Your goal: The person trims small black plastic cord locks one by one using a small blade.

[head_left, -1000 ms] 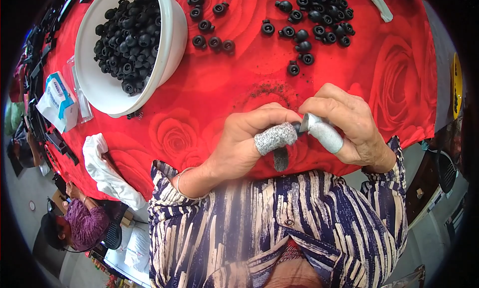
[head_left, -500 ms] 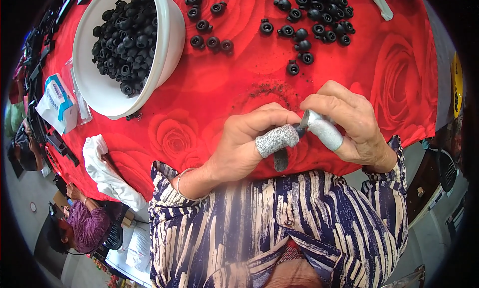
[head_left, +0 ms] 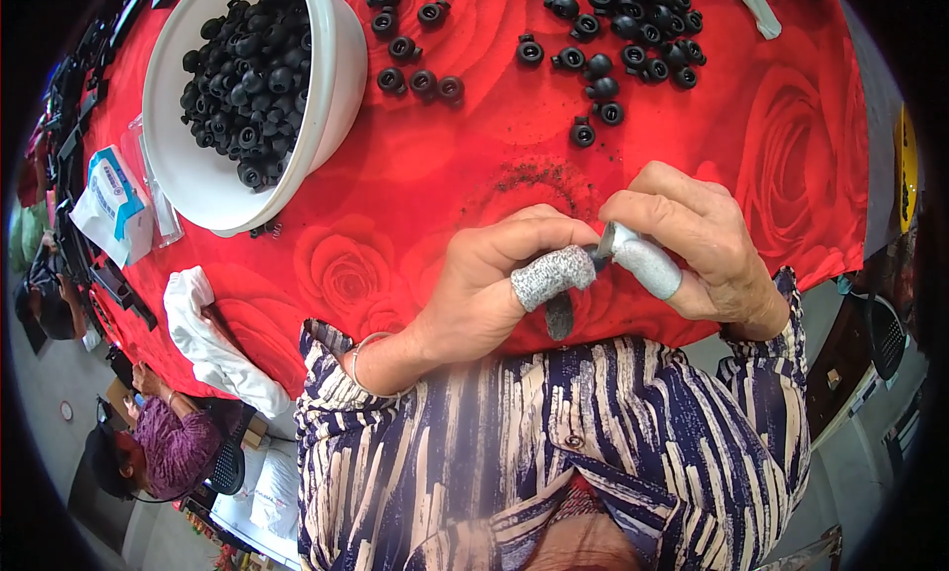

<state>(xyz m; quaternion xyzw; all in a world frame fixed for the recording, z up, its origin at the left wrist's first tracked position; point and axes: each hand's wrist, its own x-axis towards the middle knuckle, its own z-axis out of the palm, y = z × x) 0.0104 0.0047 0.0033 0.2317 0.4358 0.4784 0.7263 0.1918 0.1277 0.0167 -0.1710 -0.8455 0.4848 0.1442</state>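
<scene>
My left hand (head_left: 484, 279) is closed in a pinch, a speckled grey sleeve (head_left: 554, 278) around its thumb. Between its fingertips sits a small black part (head_left: 600, 260), mostly hidden. Below that thumb shows a dark grey piece (head_left: 560, 317), perhaps another finger sleeve. Facing it, my right hand (head_left: 692, 235) grips a small metal blade (head_left: 607, 241) against the black part. A pale sleeve (head_left: 647, 265) covers the right thumb. Both hands meet over the red rose-printed cloth (head_left: 435, 190), near my striped shirt.
A white tub (head_left: 338, 106) full of black rounded parts (head_left: 247, 87) stands at the far left. More such parts lie in a loose group (head_left: 633, 57) beyond my hands. Dark crumbs (head_left: 534, 175) dot the cloth. At left lie a wipes packet (head_left: 114, 205) and white cloth (head_left: 213, 344); a person (head_left: 173, 442) sits beyond.
Both hands keep their grip and have barely shifted. The blade has turned slightly at the black part. The person at the left has moved their head a little.
</scene>
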